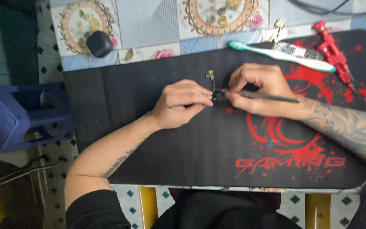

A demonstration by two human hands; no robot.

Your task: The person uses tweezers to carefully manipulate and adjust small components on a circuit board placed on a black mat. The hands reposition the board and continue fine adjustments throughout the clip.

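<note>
Fingertips point(207, 96) of the left hand point(178, 104) are pressed together in a pinch on a small dark electronic part point(213, 87), a thin strip with a tiny metal-edged module at its upper end, held just above a black desk mat point(157, 152) with red splatter artwork. Beside it, the right hand point(257, 87) curls its fingers around a slim dark tool point(267, 97), gripped like a pen, whose tip meets the part where the two hands come together near the mat's middle. Both forearms reach in from the lower edge of the head view, the right one heavily tattooed. Near the mat's far edge lie a teal-and-white toothbrush point(280, 54), a small silvery circuit board point(297, 51) just behind it, and a pair of red screwdrivers point(335, 57) toward the right corner. On the patterned tablecloth point(149, 25) beyond the mat sits a rounded black case point(99, 43). A blue plastic stool point(20, 114) stands on the tiled floor to the left of the table.
</note>
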